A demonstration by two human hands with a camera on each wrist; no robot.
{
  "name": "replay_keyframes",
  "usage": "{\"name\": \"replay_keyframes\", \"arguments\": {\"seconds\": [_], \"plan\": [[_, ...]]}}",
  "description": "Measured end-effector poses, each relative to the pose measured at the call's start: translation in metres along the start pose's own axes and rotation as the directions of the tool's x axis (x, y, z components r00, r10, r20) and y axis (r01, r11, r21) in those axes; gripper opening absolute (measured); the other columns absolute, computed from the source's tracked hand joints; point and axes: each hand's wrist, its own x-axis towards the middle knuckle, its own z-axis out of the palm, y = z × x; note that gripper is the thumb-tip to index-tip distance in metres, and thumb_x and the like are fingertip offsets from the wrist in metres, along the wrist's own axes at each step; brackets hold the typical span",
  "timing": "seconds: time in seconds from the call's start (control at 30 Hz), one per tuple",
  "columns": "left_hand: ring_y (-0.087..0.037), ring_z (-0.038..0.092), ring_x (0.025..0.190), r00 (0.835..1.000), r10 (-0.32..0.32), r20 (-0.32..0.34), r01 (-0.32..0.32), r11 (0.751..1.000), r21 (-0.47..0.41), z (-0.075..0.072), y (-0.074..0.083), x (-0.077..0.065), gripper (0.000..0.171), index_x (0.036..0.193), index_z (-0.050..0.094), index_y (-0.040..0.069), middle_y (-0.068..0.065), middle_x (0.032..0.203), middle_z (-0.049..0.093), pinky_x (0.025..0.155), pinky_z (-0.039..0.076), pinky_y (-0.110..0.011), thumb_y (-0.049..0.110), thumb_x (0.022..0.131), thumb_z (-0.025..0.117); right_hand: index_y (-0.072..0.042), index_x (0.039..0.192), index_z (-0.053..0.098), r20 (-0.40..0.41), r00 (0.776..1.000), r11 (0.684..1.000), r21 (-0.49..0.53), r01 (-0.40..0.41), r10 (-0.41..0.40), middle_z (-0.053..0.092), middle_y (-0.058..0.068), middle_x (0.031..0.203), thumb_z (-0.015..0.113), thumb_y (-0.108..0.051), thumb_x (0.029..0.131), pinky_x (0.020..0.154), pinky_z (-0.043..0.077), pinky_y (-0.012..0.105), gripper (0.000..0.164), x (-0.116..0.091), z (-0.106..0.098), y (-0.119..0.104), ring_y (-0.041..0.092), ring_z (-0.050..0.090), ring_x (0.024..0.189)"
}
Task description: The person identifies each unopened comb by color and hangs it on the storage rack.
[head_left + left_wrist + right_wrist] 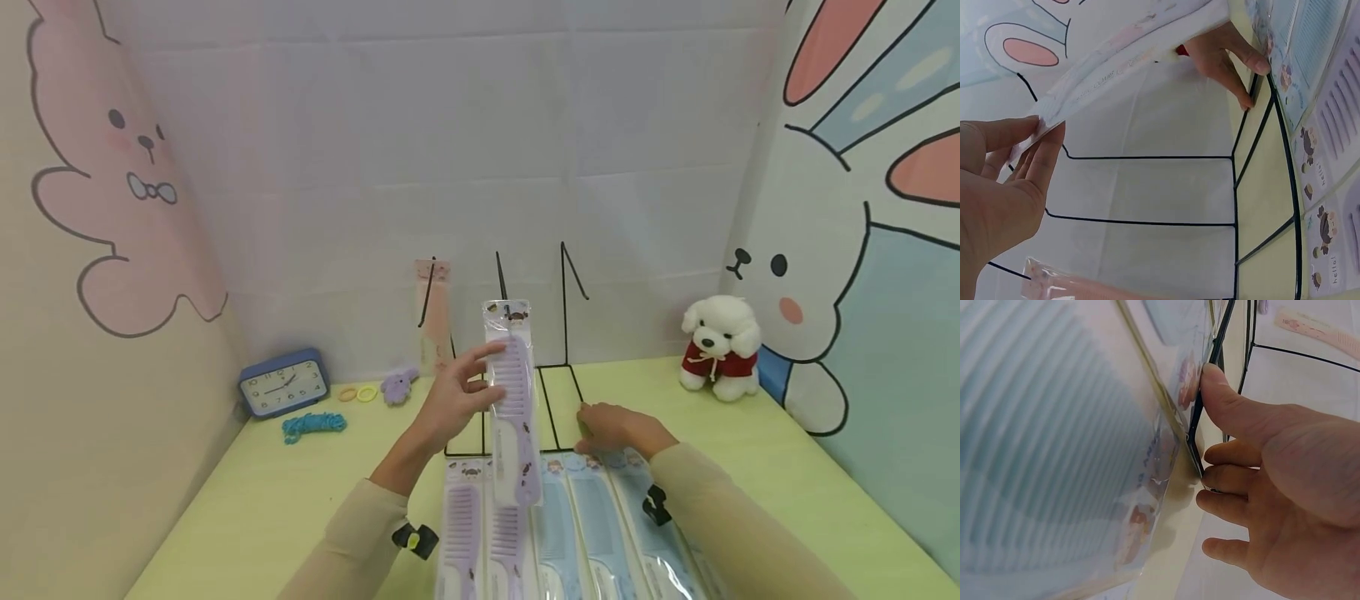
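Note:
My left hand (463, 390) pinches the side of a clear-wrapped purple comb (512, 400) between thumb and fingers. The comb hangs upright, its card's top at the tip of the middle hook (501, 275) of a black wire rack (553, 408). In the left wrist view, the comb pack (1116, 69) slants up from the fingertips. At the rack's front right corner, my right hand (618, 429) grips the base wire, thumb (1215, 378) against the rod and fingers curled beside it. A packaged pink comb (434, 333) hangs on the left hook.
Packaged purple combs (461, 525) and blue combs (600, 525) lie in a row before the rack. At left are a blue clock (285, 383), blue cord (313, 425), two rings (367, 393) and a small purple toy (397, 386). A white plush dog (722, 346) sits at right.

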Motion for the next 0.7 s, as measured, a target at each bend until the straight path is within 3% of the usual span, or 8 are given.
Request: {"name": "replay_keyframes", "arguments": {"seconds": [0.23,0.47,0.6,0.7], "plan": [[-0.024,0.066,0.1,0.994,-0.077,-0.077,0.077,0.997,-0.008,-0.008,-0.016,0.024,0.059,0.147,0.051,0.022,-0.021,0.147,0.041,0.087,0.056,-0.045,0.0,0.094,0.065,-0.003,0.1,0.061,0.015,1.0,1.0,0.018,-0.018,0.018,0.057,0.028,0.125,0.073,-0.028,0.093,0.077,0.043,0.047,0.029,-0.003,0.002,-0.005,0.025,0.051,0.084],[-0.021,0.062,0.093,0.984,-0.125,-0.124,0.12,0.992,-0.047,-0.011,-0.018,0.048,0.062,0.147,0.053,0.024,-0.022,0.125,0.048,0.09,0.055,-0.043,-0.005,0.093,0.064,-0.002,0.106,0.063,0.022,1.0,1.0,0.001,-0.021,0.021,0.051,0.031,0.136,0.072,-0.03,0.094,0.08,0.044,0.047,0.031,0.001,0.0,-0.001,0.028,0.055,0.091],[-0.02,0.062,0.094,0.972,-0.157,-0.173,0.146,0.987,-0.072,-0.013,-0.019,0.06,0.058,0.144,0.057,0.019,-0.026,0.132,0.047,0.088,0.056,-0.039,-0.005,0.092,0.068,-0.002,0.105,0.062,0.014,1.0,1.0,-0.004,-0.022,0.022,0.059,0.026,0.121,0.072,-0.03,0.094,0.078,0.044,0.047,0.032,0.003,-0.002,0.001,0.027,0.053,0.086],[-0.022,0.063,0.098,0.956,-0.192,-0.22,0.18,0.981,-0.077,-0.015,-0.023,0.066,0.054,0.141,0.061,0.017,-0.025,0.134,0.049,0.086,0.056,-0.035,-0.003,0.091,0.07,0.003,0.116,0.061,0.019,1.0,1.0,0.001,-0.019,0.019,0.06,0.025,0.119,0.073,-0.031,0.093,0.084,0.046,0.049,0.043,0.002,-0.001,0.001,0.031,0.057,0.094]]}}
